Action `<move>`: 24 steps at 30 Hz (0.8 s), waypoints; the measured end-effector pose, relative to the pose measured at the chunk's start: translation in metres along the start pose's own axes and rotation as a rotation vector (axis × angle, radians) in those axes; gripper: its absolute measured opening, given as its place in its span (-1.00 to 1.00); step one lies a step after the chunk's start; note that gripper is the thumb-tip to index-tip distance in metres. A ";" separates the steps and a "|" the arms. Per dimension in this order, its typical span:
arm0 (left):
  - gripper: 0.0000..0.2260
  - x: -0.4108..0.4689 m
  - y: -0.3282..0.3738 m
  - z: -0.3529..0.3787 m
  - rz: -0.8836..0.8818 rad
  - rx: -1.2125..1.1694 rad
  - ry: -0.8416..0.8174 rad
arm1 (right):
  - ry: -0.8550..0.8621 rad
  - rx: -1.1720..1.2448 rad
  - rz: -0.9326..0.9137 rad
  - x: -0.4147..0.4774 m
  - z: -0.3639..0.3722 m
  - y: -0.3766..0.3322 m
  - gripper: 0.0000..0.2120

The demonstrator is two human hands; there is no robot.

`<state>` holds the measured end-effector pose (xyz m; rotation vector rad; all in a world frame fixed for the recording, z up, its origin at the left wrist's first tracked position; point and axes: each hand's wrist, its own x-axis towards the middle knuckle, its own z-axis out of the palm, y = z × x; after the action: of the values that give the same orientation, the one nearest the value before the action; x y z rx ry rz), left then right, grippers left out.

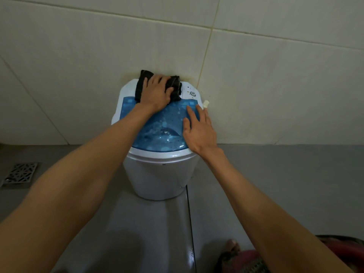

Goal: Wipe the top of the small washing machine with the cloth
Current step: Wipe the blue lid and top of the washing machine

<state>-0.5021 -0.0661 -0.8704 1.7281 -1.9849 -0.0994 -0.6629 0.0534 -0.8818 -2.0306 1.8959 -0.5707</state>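
1. The left hand (155, 93) presses flat, fingers spread, on the black cloth (175, 88), a loose grip.
2. The right hand (199, 129) lies open on the blue lid (157, 133), holding nothing.
3. The cloth stretches left-right along the washing machine (157, 174) top's far edge, by the wall.

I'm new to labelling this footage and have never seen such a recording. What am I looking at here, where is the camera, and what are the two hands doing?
There is no robot here. A person wears one wide-angle camera on the head, so the single picture looks forward and down along both bare arms. In front stands a small white washing machine with a see-through blue lid, against a tiled wall. The left hand presses flat on a dark cloth at the back of the machine's top, beside the control dial. The right hand lies open on the lid's right side and holds nothing. On the grey floor a metal drain grate sits at the left, and at the bottom right there is something red, too blurred to name.
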 end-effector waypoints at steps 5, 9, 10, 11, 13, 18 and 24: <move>-0.56 -0.002 0.030 0.010 -0.194 0.025 -0.003 | 0.007 -0.015 -0.001 -0.004 0.003 0.002 -0.49; -0.56 -0.014 -0.013 -0.008 0.201 0.069 -0.106 | 0.006 -0.005 -0.007 -0.002 0.003 0.002 -0.49; -0.55 -0.019 -0.026 -0.012 0.272 0.075 -0.126 | 0.012 -0.012 -0.012 -0.002 0.002 0.002 -0.49; -0.54 -0.022 -0.037 -0.016 0.305 0.080 -0.152 | 0.016 -0.017 -0.016 -0.002 0.002 0.003 -0.49; -0.51 -0.022 -0.048 -0.022 0.264 0.099 -0.217 | 0.009 -0.017 -0.016 -0.002 0.002 0.003 -0.49; -0.45 -0.014 -0.051 -0.033 -0.195 0.134 -0.266 | 0.008 -0.021 -0.015 -0.002 0.002 0.003 -0.49; -0.47 -0.041 -0.041 -0.040 -0.192 0.142 -0.275 | 0.014 -0.013 -0.013 -0.002 0.002 0.003 -0.48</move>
<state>-0.4457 -0.0246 -0.8644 2.0914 -2.0517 -0.2817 -0.6644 0.0555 -0.8856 -2.0539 1.9006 -0.5794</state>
